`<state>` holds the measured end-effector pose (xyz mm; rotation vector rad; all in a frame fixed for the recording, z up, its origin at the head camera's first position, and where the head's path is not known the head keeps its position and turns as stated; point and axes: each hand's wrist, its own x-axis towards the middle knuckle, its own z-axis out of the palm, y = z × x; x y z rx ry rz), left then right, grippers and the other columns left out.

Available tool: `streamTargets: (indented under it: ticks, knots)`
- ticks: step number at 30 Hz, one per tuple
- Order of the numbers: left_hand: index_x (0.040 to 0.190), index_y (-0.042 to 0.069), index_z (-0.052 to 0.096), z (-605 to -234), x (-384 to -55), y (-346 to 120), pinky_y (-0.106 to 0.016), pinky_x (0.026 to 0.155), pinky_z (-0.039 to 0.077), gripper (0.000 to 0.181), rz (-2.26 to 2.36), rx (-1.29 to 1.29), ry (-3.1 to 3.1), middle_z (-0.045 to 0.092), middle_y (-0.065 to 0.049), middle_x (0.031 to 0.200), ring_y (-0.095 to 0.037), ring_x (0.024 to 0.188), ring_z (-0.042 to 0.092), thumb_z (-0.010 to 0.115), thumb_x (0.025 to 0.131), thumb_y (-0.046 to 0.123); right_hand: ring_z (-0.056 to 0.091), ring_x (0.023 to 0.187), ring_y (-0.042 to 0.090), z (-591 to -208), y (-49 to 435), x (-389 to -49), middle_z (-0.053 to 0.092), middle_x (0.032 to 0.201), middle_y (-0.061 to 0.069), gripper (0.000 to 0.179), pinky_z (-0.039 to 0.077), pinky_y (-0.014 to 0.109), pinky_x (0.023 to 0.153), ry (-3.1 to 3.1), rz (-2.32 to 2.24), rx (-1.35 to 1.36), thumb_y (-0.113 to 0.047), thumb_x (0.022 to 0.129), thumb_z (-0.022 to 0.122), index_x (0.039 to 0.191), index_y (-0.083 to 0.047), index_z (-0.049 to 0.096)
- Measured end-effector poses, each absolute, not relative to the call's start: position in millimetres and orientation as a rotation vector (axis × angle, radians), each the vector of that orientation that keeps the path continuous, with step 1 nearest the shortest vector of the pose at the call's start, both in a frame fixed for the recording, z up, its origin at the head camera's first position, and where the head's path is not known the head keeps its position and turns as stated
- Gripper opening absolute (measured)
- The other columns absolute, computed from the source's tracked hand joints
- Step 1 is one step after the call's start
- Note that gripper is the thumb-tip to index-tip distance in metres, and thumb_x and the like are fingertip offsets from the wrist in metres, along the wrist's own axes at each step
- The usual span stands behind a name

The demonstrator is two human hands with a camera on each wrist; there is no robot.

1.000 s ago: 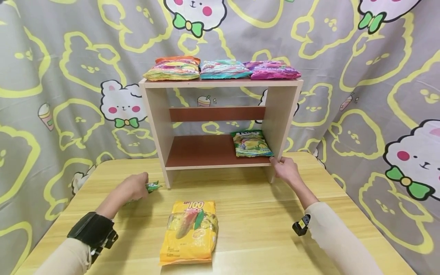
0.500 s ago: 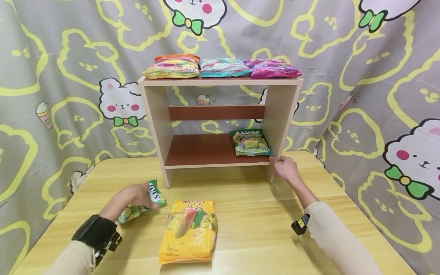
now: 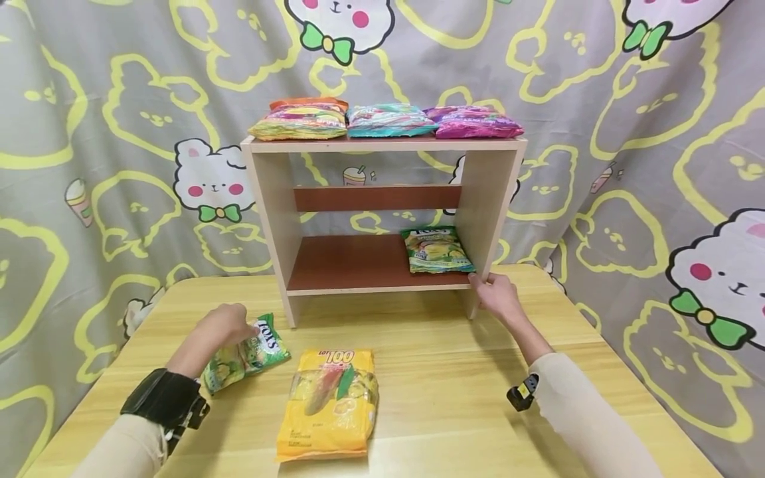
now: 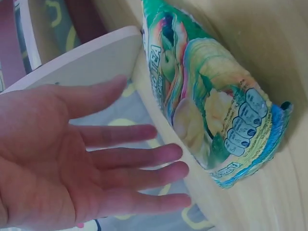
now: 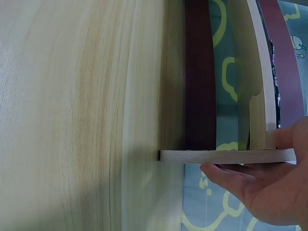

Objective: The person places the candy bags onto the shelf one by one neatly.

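Note:
My left hand (image 3: 224, 325) is over a green Fox's candy bag (image 3: 263, 348) on the table, overlapping part of it in the head view. In the left wrist view the fingers are stretched out and spread, and the bag (image 4: 211, 101) lies beyond the fingertips. A small two-tier wooden shelf (image 3: 382, 289) stands ahead. At its lower right corner my right hand (image 3: 496, 295) grips the side panel. The right wrist view shows that panel (image 5: 226, 156) edge-on, with the thumb on one side of it and fingers on the other.
A yellow Lot 100 bag (image 3: 331, 405) lies at the table's front. Another green Fox's bag (image 3: 438, 251) sits on the lower shelf's right side. Orange (image 3: 301, 119), turquoise (image 3: 391, 121) and purple (image 3: 475, 123) bags line the top. A patterned curtain (image 3: 597, 219) hangs behind.
The green bag by my left hand stood mostly hidden and edge-on; now it lies flatter and shows more. My left hand has come off it, up and left. The right hand stays put.

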<state>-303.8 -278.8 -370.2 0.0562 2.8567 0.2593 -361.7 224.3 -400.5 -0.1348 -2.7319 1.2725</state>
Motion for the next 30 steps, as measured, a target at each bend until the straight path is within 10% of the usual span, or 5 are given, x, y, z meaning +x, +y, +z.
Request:
streamTargets:
  ticks: [18,26,30]
  knots:
    - [0.081,-0.001,0.066,-389.4,-314.8,-275.9,-0.044,0.070,0.056,0.048,0.145,-0.053,2.897,0.067,-0.026,0.094,-0.032,0.080,0.063,0.071,0.093,0.045,0.074,0.091,0.040,-401.2,225.3,-362.5,0.072,0.102,0.025,0.054,0.048,0.028,0.067,-2.714,1.287,-0.134,-0.047,0.103,0.048,0.118,-0.001,0.070]
    - [0.116,-0.018,0.055,-382.8,-325.0,-299.4,-0.035,0.057,0.052,0.045,0.313,-0.103,2.737,0.060,-0.026,0.095,-0.026,0.064,0.059,0.068,0.096,0.019,0.075,0.084,0.036,-402.1,224.2,-364.0,0.072,0.088,0.021,0.051,0.049,0.029,0.065,-2.698,1.266,-0.117,-0.046,0.102,0.049,0.112,0.000,0.071]
    - [0.125,-0.021,0.050,-385.4,-324.8,-303.7,-0.048,0.084,0.057,0.059,0.273,-0.060,2.759,0.059,-0.037,0.114,-0.046,0.099,0.064,0.074,0.092,0.022,0.075,0.082,0.036,-403.9,224.2,-364.2,0.072,0.089,0.020,0.051,0.050,0.029,0.063,-2.693,1.259,-0.118,-0.045,0.101,0.049,0.110,0.001,0.072]
